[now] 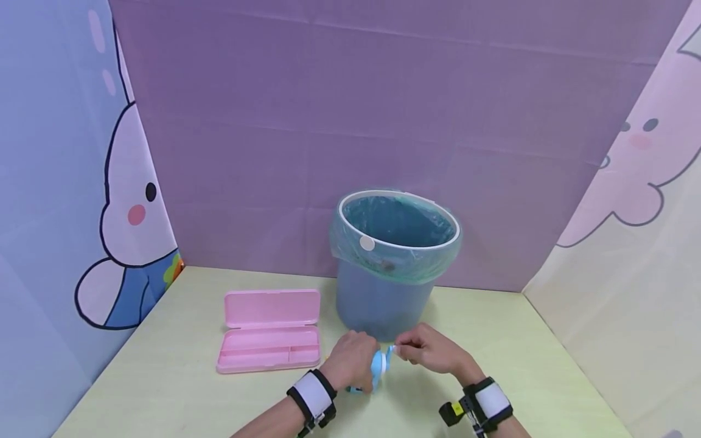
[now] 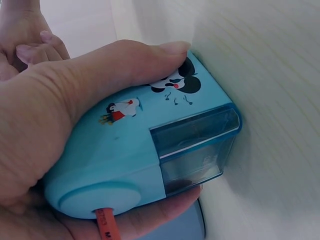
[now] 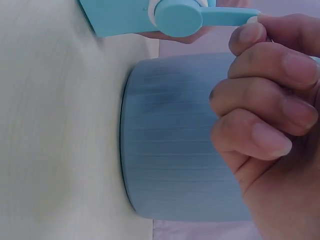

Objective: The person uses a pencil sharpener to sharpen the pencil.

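Observation:
A light blue crank pencil sharpener [image 2: 135, 145] with cartoon prints stands on the table, and my left hand [image 1: 355, 358] grips its body, thumb across one printed face. Its see-through shavings drawer [image 2: 192, 165] faces the left wrist camera. From the round end sticks a red pencil [image 2: 108, 226], its far part out of frame. On the opposite side, my right hand [image 1: 432, 350] pinches the tip of the crank handle [image 3: 227, 16] between thumb and forefinger, the other fingers curled in.
Behind both hands stands a blue-grey bin [image 1: 378, 304] lined with a green plastic bag [image 1: 350, 246]. An open pink pencil case [image 1: 268, 349] lies to the left, lid tilted back. Purple cloth [image 1: 306, 152] hangs behind the table, with printed cloths at both sides.

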The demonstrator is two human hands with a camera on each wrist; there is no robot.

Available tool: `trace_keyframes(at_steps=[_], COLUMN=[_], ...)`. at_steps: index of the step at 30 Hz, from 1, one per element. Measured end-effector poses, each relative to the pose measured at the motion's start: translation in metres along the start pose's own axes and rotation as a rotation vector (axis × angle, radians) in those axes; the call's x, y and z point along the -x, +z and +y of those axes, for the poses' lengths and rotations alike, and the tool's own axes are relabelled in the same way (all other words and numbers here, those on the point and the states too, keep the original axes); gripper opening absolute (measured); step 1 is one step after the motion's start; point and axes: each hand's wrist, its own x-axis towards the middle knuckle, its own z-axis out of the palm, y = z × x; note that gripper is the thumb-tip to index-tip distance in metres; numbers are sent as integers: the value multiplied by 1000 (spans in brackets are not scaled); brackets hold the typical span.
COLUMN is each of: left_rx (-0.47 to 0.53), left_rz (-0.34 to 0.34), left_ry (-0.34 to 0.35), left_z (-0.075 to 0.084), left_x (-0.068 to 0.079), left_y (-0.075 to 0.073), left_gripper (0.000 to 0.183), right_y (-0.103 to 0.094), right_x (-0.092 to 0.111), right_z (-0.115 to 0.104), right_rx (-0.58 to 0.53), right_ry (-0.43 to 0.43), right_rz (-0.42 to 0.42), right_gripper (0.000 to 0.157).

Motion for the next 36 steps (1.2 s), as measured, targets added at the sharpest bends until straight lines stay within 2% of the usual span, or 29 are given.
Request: trace_keyframes(at_steps=[6,16,32,36], left_rx=[-10,25,37,25], left_rz=[9,-18,-38,-31], left_ry=[11,-6,-7,11], left_z=[-1,-1,-1,-1], left_x=[1,0,-1,0], left_y=[0,-4,-2,-1], left_gripper=[42,39,39,38], right_y=[-2,-4,0,3], right_x=[-7,-11,-15,-15], right_z=[6,11,20,23], right_rx=[31,30,31,31], right_ry=[30,39,54,65], right_rz=[26,39,35,41], right_gripper=[26,26,31,31])
